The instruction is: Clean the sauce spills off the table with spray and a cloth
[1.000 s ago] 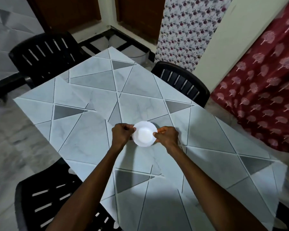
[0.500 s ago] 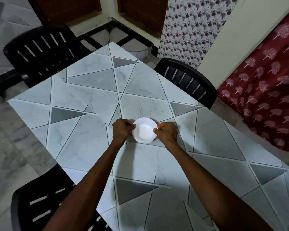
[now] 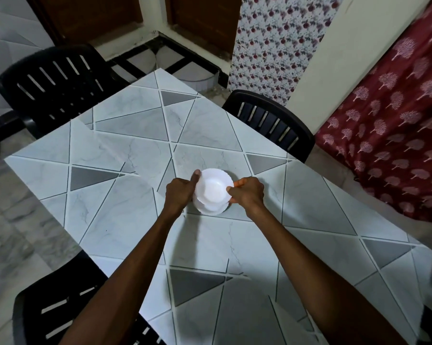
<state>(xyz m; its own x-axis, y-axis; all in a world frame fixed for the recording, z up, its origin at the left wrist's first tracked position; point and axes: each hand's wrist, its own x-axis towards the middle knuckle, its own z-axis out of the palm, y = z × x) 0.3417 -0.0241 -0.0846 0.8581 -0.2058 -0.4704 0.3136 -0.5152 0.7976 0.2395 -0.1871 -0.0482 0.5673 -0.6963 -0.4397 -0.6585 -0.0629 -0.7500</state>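
A small white bowl (image 3: 213,189) with a scalloped rim is tilted up over a second white dish (image 3: 213,209) that lies under it near the middle of the table (image 3: 125,215). My left hand (image 3: 180,194) grips the bowl's left rim, thumb up along the edge. My right hand (image 3: 247,194) pinches its right rim. The table has a grey marble-look cover with dark triangles. No sauce spill, spray bottle or cloth shows anywhere in view.
Black plastic chairs stand at the far left (image 3: 53,85), the far right side (image 3: 272,120) and the near left corner (image 3: 60,307). A red patterned cloth (image 3: 389,135) hangs on the right. A floral curtain (image 3: 277,43) and wooden doors are behind.
The bowl has been lifted and tilted toward me, which uncovers a second dish beneath it. My left thumb now sticks up along the rim. The view has shifted slightly.
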